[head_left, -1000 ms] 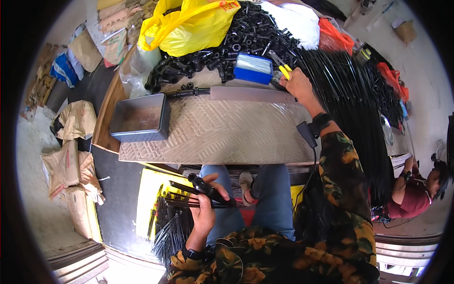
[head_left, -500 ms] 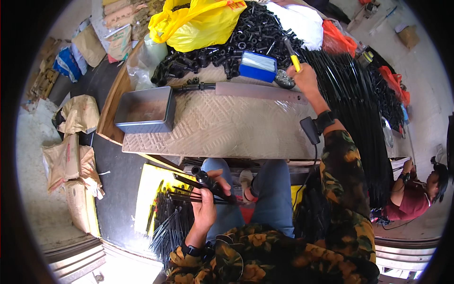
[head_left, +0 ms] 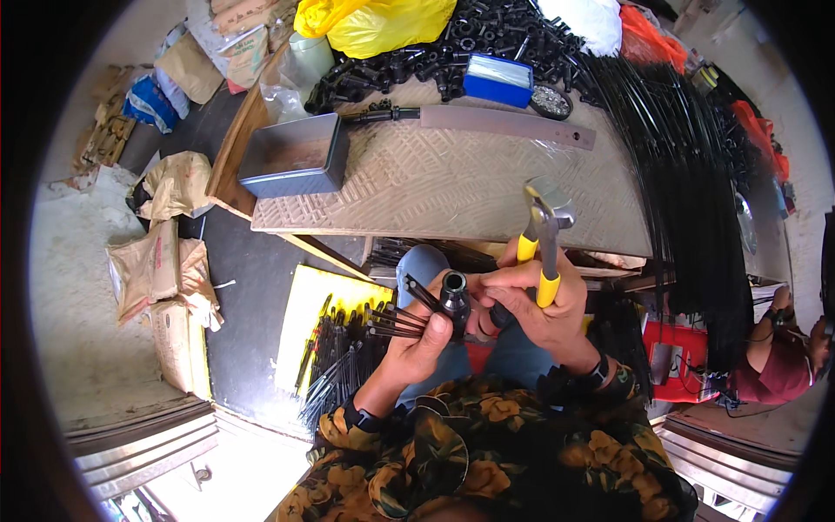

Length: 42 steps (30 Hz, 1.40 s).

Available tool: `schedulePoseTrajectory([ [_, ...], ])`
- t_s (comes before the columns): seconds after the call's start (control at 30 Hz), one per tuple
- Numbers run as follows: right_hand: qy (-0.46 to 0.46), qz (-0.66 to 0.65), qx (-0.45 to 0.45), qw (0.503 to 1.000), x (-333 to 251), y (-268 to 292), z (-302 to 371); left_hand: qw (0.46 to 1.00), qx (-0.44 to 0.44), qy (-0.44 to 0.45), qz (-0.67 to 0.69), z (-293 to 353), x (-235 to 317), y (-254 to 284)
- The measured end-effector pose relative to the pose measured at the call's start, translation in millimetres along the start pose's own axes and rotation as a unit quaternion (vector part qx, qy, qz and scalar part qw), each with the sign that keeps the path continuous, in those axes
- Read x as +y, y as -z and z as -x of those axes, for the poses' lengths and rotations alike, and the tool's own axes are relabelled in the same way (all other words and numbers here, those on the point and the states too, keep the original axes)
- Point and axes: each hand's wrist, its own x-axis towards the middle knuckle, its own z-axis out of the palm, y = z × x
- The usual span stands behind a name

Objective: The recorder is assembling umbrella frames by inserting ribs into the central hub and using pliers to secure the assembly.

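My left hand (head_left: 419, 355) is closed around a bundle of thin black rods (head_left: 398, 324) and a black tubular fitting (head_left: 454, 296), whose round open end faces up. Close beside it, above my lap, my right hand (head_left: 561, 322) grips yellow-handled pliers (head_left: 547, 239). Their broad metal head points away from me, over the table's near edge. The right thumb and fingertips come together by the fitting, next to a small dark rounded piece (head_left: 500, 315); whether they pinch it I cannot tell.
On the table (head_left: 374, 196) stand a grey bin (head_left: 296, 178), a flat metal bar (head_left: 504, 126), a blue box (head_left: 498, 83) and a round dish (head_left: 551, 103). Black fittings (head_left: 400, 70) are heaped behind. Long black rods (head_left: 678, 174) hang over the right side. Another person (head_left: 770, 365) sits at right.
My right hand has drawn back from the far side of the table to beside my left hand, bringing the pliers. The left hand still holds the rods and fitting. The view has shifted.
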Motion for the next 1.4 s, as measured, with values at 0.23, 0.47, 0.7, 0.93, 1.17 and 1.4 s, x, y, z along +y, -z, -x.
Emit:
schedulePoseTrajectory([
  [0.23, 0.029, 0.052, 0.053, 0.997, 9.6, -9.2, 9.0, 0.998, 0.012, -0.015, -0.053, 4.5, -2.7, -5.0],
  [0.47, -0.011, -0.224, 0.063, 0.972, 11.8, -12.3, 22.9, 0.998, -0.018, 0.034, -0.048, 1.7, -0.6, -10.4],
  [0.7, 0.04, -0.325, 0.07, 0.942, 14.5, -19.2, 30.9, 0.995, -0.006, 0.056, -0.08, 6.4, 7.6, -18.1],
  [0.93, 0.06, -0.221, 0.059, 0.972, 8.9, -20.6, 32.8, 0.995, 0.028, 0.039, -0.082, 10.8, 5.9, -20.6],
  [1.17, 0.1, -0.075, 0.069, 0.99, 4.5, -29.3, 31.2, 0.991, 0.044, 0.012, -0.13, 14.8, 1.8, -16.6],
  [1.4, 0.1, -0.144, 0.118, 0.977, 9.8, -44.3, 33.2, 0.986, 0.089, 0.008, -0.14, 19.4, 2.6, -16.7],
])
